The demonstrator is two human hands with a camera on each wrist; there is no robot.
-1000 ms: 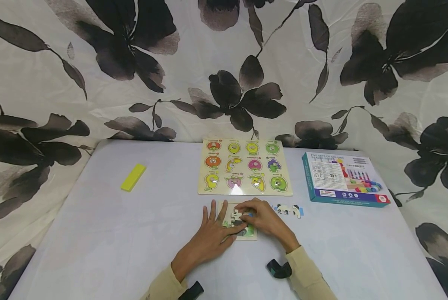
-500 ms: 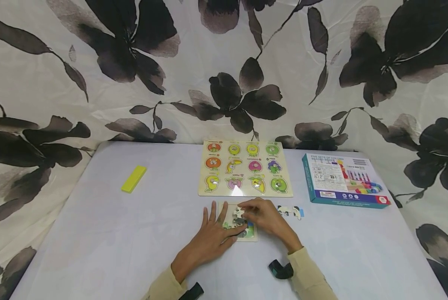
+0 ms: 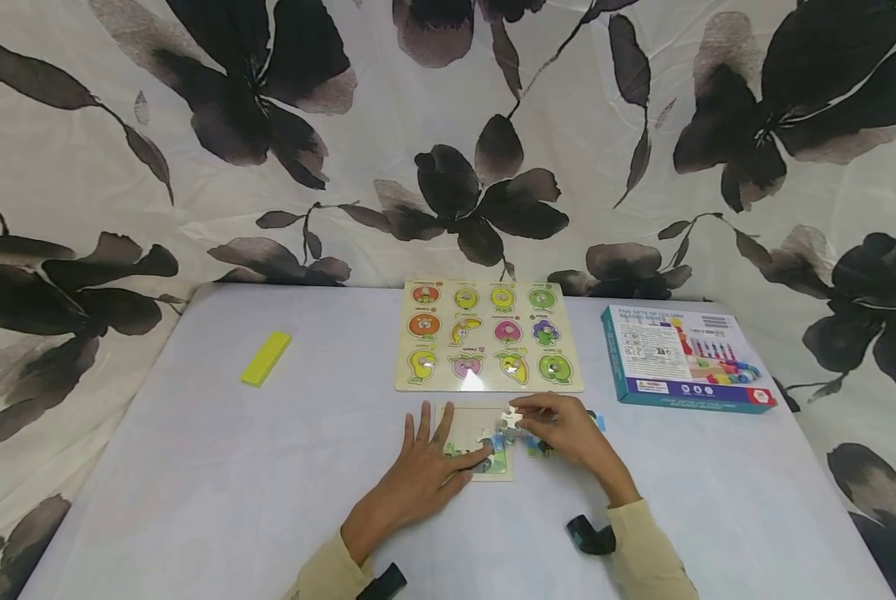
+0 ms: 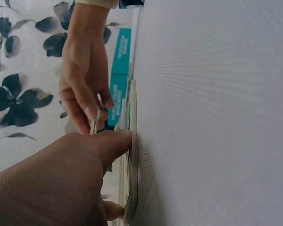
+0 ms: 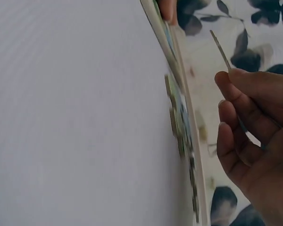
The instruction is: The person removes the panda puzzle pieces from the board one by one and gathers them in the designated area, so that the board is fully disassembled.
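Observation:
Between finger and thumb, my right hand (image 3: pixel 568 423) pinches a jigsaw piece (image 3: pixel 511 418), white and grey, held over the right edge of a small puzzle tray (image 3: pixel 463 421). In the right wrist view the piece (image 5: pixel 220 49) shows edge-on as a thin sliver, raised off the table. My left hand (image 3: pixel 425 475) lies spread on the left side of the tray, its fingers straight; the left wrist view shows its thumb (image 4: pixel 115 143) pressing at the tray's edge. Green and blue pieces fill the tray's lower part, partly hidden by that hand. Several loose jigsaw pieces (image 5: pixel 174 117) lie beside the tray, partly under my right hand.
Behind the tray lies a fruit puzzle board (image 3: pixel 488 335). A boxed bead set (image 3: pixel 691 358) sits at the back right, and a yellow block (image 3: pixel 266 358) at the left. A floral cloth (image 3: pixel 448 125) hangs behind the white table.
My right hand has moved right and lifted the white and grey piece off the tray's middle to its right edge. The left hand has stayed in place.

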